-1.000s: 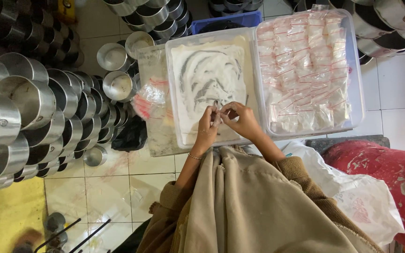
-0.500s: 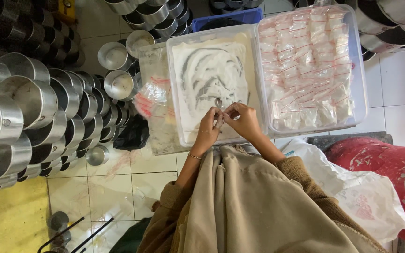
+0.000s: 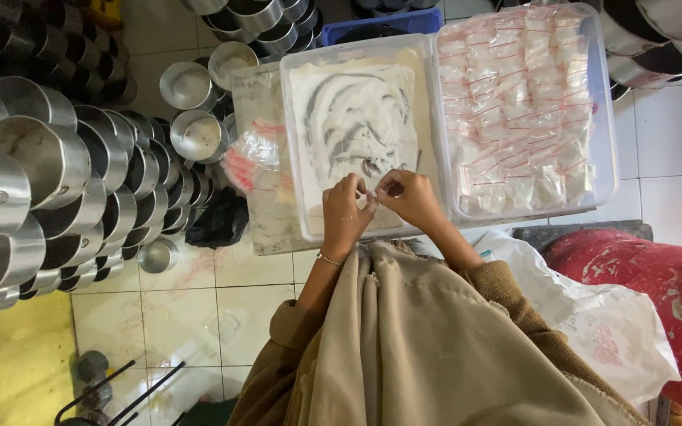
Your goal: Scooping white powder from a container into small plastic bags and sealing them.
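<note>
Powder fills the clear tub (image 3: pixel 303 142) on the tiled floor, and both hands meet over its near edge. Left hand (image 3: pixel 344 211) and right hand (image 3: pixel 406 196) pinch a small clear bag (image 3: pixel 371 197) between closed fingertips. It looks light, limp and slippery, best held at its top edge.

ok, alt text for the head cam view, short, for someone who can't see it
Seen from above, a person's left hand and right hand pinch a small clear bag over a tub of white powder. A second tub to its right holds filled bags with red strips; stacked metal pots stand on the other side.
</note>
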